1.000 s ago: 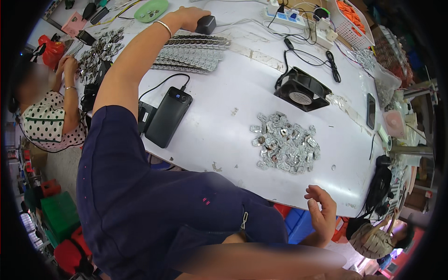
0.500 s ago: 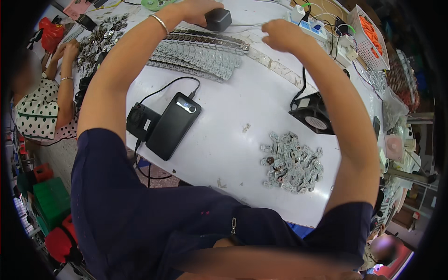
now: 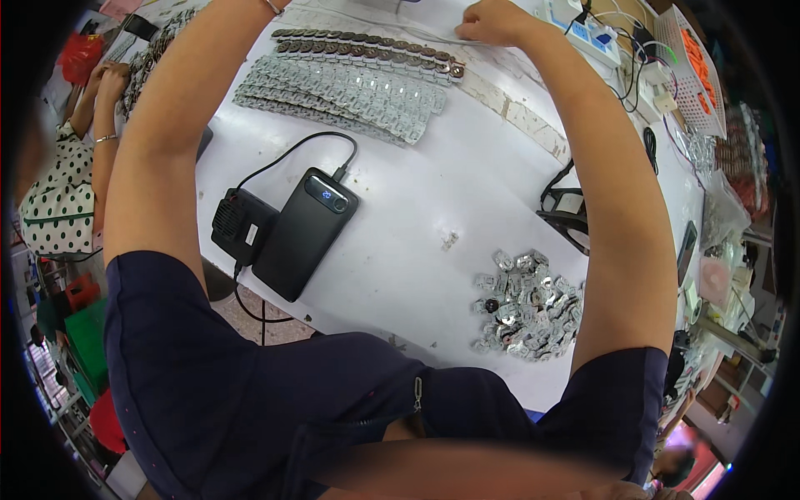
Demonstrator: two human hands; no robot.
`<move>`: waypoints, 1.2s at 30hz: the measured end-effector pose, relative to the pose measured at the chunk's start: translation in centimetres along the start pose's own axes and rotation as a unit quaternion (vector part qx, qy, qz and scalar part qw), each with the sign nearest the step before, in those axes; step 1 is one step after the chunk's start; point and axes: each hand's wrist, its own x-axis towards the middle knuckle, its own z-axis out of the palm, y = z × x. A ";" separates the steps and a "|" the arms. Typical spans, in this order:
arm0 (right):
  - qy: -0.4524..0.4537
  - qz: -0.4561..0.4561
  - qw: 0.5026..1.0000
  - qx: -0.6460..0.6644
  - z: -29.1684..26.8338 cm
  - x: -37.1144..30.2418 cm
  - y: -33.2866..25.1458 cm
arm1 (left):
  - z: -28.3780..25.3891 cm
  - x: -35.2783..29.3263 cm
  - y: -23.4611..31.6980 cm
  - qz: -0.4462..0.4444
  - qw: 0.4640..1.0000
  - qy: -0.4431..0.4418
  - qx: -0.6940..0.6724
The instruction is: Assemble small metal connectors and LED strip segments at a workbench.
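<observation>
My left hand is beyond the upper edge; only its forearm and the bracelet [image 3: 273, 7] at the wrist show. At the far side of the table, my right hand [image 3: 493, 22] is closed with its fingers curled. A thin pale cable [image 3: 400, 31] runs to its fingertips, but what they pinch, if anything, is hidden. Between my arms lie strips of small clear and silvery pieces [image 3: 333, 96], with rows of dark round pieces [image 3: 367, 56] along their far side. Nearer my body, a loose pile of similar small pieces [image 3: 533, 312] lies by my right forearm.
A black power bank [image 3: 307, 237] is cabled to a small black device [image 3: 242, 229] near the front edge. A black fan [image 3: 568, 212] is partly behind my right arm. Power strips [image 3: 596, 37] and a white basket [image 3: 687, 75] stand far right. A co-worker [image 3: 62, 200] sits at left.
My left hand has gone out past the top edge, along with the dark box by it. My right hand has moved slightly farther away. The view has shifted a little.
</observation>
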 end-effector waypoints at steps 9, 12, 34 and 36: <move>0.016 -0.052 0.996 -0.075 1.4 -0.8 1.5 | 1.5 0.3 1.6 0.124 0.981 0.003 -0.149; 0.149 -0.274 0.950 -0.028 0.2 -1.8 1.4 | 2.7 0.8 1.4 -0.033 0.998 -0.041 0.021; -0.035 0.037 0.971 -0.234 1.9 2.3 4.9 | 2.4 0.3 1.7 0.039 0.998 -0.040 -0.027; 0.056 0.058 0.972 -0.220 2.9 2.5 5.3 | 2.5 1.3 2.6 -0.041 0.994 -0.070 0.067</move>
